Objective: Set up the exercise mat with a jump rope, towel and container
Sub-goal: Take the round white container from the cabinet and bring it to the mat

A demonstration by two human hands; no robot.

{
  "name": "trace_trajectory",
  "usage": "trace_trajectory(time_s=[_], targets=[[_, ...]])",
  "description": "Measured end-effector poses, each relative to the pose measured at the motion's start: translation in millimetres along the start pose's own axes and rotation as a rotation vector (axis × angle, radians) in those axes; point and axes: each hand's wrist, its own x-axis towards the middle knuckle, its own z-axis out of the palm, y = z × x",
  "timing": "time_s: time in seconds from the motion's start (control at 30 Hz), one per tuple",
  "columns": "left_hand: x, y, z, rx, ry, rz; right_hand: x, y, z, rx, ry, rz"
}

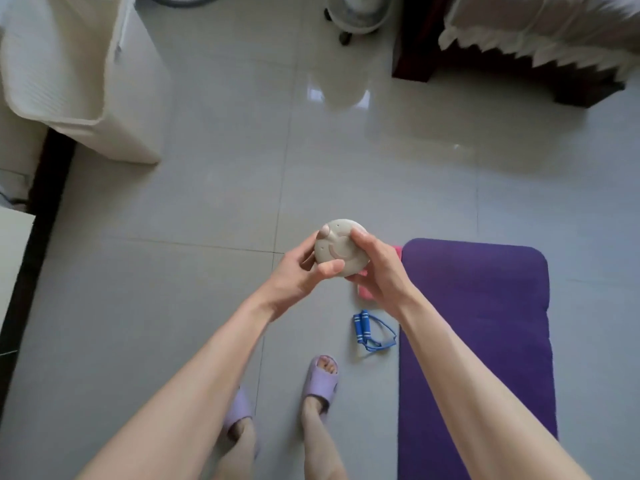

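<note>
A round beige container [337, 245] with a lid is held above the floor in both hands. My left hand [298, 271] grips its left side, thumb across the front edge. My right hand [375, 268] wraps its right side. A purple exercise mat [478, 341] lies flat on the tiled floor at the right. A blue jump rope [370, 332], coiled with its two handles side by side, lies on the floor just left of the mat. A pink towel [363, 291] lies beside the mat's far left corner, mostly hidden behind my right hand.
My feet in lilac slippers [322, 382] stand on the tiles left of the mat. A white bin [79, 84] stands at the far left, a fan base [356, 12] at the top, dark wooden furniture with a white frilled cover [540, 39] at the top right.
</note>
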Motion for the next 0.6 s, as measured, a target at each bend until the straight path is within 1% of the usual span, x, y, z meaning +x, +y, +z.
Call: trace_trajectory(time_s=[0.07, 0.17, 0.2, 0.3, 0.43, 0.6], targets=[[34.0, -16.9, 18.7, 0.011, -0.034, -0.019, 20.4, 16.8, -36.1, 0.021, 0.003, -0.001], [68.7, -43.2, 31.3, 0.017, -0.061, -0.038, 45.3, 39.2, -67.4, 0.052, 0.027, 0.01], [90.5, -62.4, 36.8, 0.026, -0.081, -0.038, 61.9, 55.8, -84.7, 0.063, 0.044, -0.007], [118.3, -89.7, 40.2, 0.03, -0.107, -0.061, 86.0, 80.0, -104.4, 0.076, 0.07, 0.015], [174.0, -152.7, 34.1, 0.064, -0.143, -0.067, 143.9, 136.2, -133.8, 0.113, 0.086, 0.01], [233.8, -235.9, 14.2, 0.054, -0.134, -0.104, 215.5, 211.8, -152.4, 0.149, 0.125, 0.009]])
